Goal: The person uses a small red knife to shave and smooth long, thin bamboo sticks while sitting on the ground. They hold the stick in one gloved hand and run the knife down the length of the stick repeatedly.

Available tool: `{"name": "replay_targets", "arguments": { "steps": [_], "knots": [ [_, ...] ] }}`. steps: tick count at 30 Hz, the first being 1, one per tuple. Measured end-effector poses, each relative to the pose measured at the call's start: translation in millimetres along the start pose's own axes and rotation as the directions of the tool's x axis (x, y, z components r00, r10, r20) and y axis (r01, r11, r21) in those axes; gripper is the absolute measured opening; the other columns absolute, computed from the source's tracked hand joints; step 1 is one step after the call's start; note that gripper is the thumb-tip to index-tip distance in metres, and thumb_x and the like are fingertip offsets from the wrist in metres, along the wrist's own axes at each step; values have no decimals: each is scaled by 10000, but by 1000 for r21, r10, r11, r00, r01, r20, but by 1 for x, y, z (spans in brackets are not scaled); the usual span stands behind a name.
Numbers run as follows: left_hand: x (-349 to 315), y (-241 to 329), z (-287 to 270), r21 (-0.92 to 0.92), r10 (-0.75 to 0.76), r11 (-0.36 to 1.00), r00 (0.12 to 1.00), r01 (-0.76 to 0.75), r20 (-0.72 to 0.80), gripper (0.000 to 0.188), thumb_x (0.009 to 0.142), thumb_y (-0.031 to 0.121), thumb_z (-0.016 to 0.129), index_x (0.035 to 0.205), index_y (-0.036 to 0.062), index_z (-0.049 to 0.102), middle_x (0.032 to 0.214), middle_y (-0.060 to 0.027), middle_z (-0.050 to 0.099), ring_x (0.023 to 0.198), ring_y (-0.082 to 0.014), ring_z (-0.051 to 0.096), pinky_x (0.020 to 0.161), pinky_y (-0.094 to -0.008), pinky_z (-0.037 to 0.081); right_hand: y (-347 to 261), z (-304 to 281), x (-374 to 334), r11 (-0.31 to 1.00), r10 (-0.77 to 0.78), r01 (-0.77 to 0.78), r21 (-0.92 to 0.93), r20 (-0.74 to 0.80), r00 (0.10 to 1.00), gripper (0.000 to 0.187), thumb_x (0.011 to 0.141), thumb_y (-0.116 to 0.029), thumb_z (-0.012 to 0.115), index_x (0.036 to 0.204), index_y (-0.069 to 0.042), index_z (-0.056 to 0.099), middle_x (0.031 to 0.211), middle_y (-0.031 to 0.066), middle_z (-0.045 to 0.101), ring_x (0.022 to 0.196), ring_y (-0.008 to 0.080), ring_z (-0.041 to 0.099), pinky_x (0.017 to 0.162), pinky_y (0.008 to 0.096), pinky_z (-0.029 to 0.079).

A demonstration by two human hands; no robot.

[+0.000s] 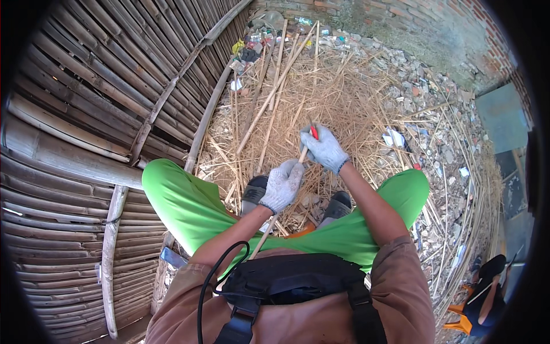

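My left hand (281, 186), in a pale knitted work glove, is closed around a thin bamboo strip (264, 236). The strip runs slantwise from near my waist, between my knees, up toward the other glove. My right hand (325, 150), gloved the same way, grips a small red-handled knife (314, 132) at the strip's far end. Only part of the handle and a short piece of thin dark metal show above the fingers; the rest is hidden by the glove. Both hands are close together above the ground, between my green-trousered knees.
Bamboo shavings (321, 94) cover the ground ahead, with several long bamboo strips (281, 86) lying across them. A bamboo slat wall (114, 86) rises on the left, a brick wall (401, 34) at the back. Rubble (452, 155) lies to the right. Another person (487, 295) sits at lower right.
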State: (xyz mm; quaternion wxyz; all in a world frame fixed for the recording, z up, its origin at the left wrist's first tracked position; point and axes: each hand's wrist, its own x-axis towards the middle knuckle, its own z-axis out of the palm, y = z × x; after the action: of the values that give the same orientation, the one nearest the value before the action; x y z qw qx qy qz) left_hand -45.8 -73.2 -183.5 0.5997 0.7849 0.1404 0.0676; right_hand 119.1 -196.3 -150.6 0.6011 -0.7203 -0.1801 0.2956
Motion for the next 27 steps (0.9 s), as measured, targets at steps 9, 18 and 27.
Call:
{"name": "replay_targets", "arguments": {
  "steps": [9,18,27],
  "knots": [
    [0,6,-2,87,31,996,999,-29,-24,346,1126,342,610,1184,20,721,711,-101,654,621,-220,674,596,-389,530,22,-4,12,984,-64,62,-169,-3,998,293,1080,-273,675,1246,-46,594,888,39,675,637,109,599,540,282,489],
    [-25,24,-24,-652,-157,555,835,516,528,388,1157,350,604,1335,8,654,765,40,557,502,-59,449,435,-221,364,3,-39,-5,998,65,-65,-4,-70,995,443,1049,-414,711,1283,-52,608,828,20,650,622,106,600,537,289,496],
    [-42,27,-16,-605,-240,581,825,545,512,406,1159,333,587,1340,-26,643,716,23,527,446,-66,388,390,-231,308,20,-46,9,999,28,-14,53,-277,960,317,999,-338,755,1153,-85,641,868,32,683,673,120,642,582,300,513]
  ]
}}
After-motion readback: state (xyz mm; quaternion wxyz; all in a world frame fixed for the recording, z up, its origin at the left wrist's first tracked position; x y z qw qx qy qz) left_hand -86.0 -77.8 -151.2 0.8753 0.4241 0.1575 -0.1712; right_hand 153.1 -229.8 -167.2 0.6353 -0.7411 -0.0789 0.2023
